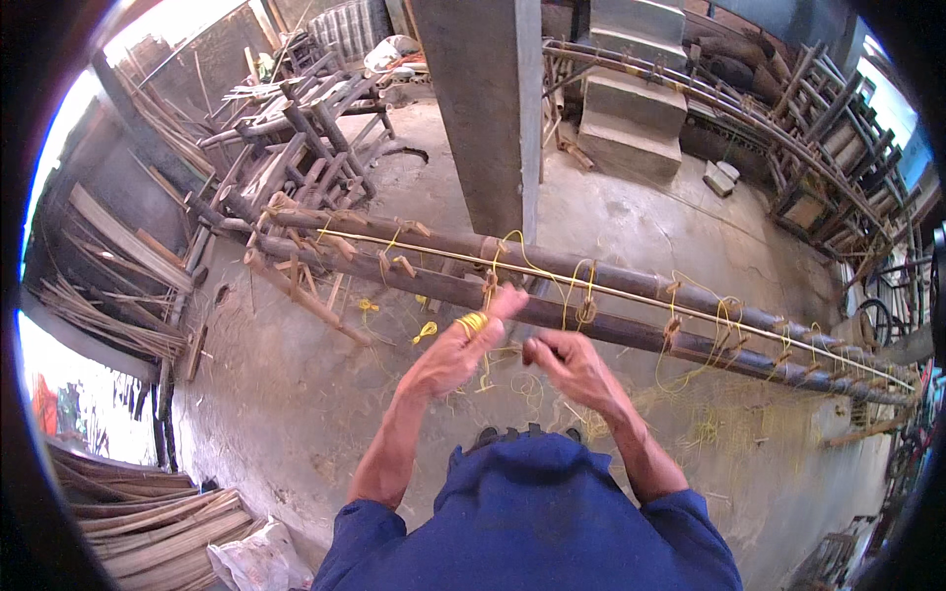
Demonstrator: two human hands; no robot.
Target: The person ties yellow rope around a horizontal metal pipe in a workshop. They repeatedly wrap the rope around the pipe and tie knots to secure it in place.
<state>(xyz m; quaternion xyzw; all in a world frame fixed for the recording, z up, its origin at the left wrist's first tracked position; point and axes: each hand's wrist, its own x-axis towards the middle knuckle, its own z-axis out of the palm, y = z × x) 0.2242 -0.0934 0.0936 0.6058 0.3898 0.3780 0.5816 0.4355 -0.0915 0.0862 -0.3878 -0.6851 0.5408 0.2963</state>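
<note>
Two long dark bamboo poles run side by side across the view, the far pole [631, 281] and the near pole [443, 284]. A thin pale rod [424, 252] lies lengthwise between them, with yellow cord loops [581, 295] and short wooden pegs along it. My left hand [463, 350] is at the near pole, a coil of yellow cord [472, 323] wound round it; its fingertips are smeared but seem closed on the cord. Just right of it, my right hand [576, 366] is closed, with a dark end showing at the fingers; what it holds is unclear.
A concrete pillar [488, 118] rises just beyond the poles. Wooden trestle legs [305, 300] support the left end. Concrete steps [631, 123] stand behind, bamboo furniture frames [305, 138] at far left. Yellow cord scraps [426, 332] lie on the floor; split bamboo [168, 537] is stacked lower left.
</note>
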